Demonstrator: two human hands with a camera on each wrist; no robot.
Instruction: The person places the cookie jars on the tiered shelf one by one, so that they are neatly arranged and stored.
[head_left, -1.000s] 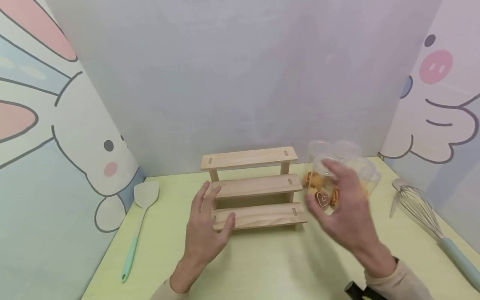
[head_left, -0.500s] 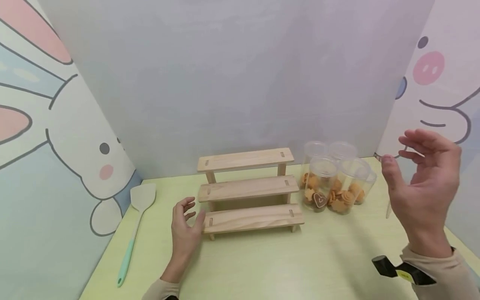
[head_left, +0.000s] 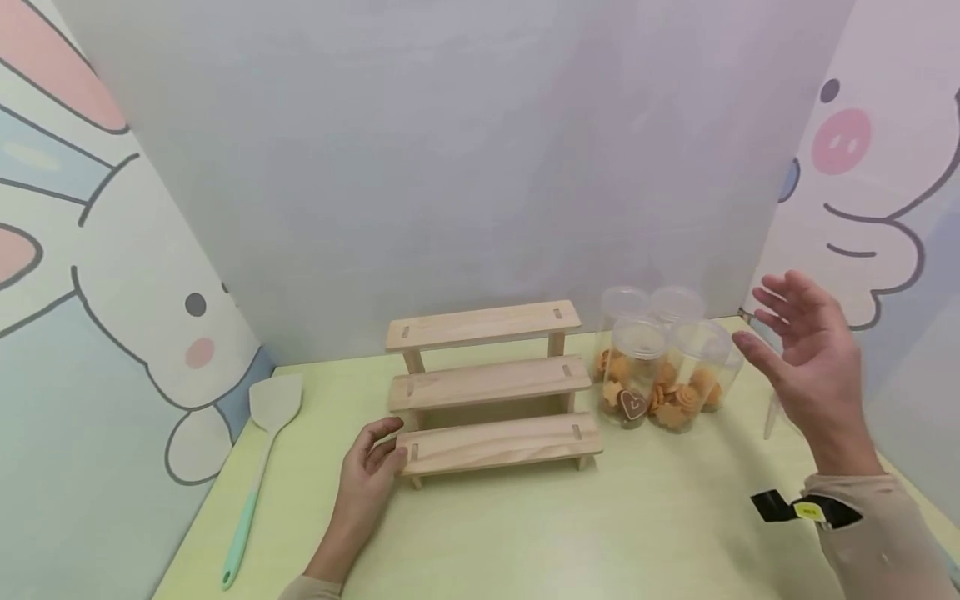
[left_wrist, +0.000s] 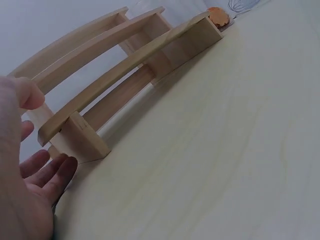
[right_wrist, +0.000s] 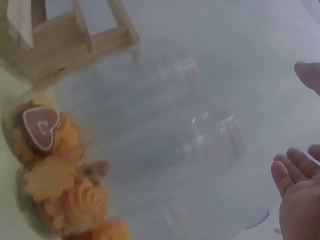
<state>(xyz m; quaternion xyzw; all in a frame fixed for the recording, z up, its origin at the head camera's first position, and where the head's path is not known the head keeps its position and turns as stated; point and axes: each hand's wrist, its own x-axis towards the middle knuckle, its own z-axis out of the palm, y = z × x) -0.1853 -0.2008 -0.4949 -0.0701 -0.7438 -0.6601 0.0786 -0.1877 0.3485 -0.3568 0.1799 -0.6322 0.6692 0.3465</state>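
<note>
The head view shows, nearest, a black strap [head_left: 838, 510] at the right sleeve [head_left: 870, 537], its yellow label [head_left: 810, 511] too small to read. The right hand [head_left: 813, 375], thumb and fingers wide apart, holds nothing, just right of the clear jars [head_left: 637, 367]. The left hand [head_left: 367, 475], loosely bent with a gap between thumb and fingers, is at the left end of the wooden rack's [head_left: 495, 446] lowest board; whether it touches, I cannot tell. Beyond the rack's right end stand the jars of cookies [head_left: 678, 404], rear ones partly hidden by front ones. The left wrist view cuts off a whisk [left_wrist: 242, 6].
</note>
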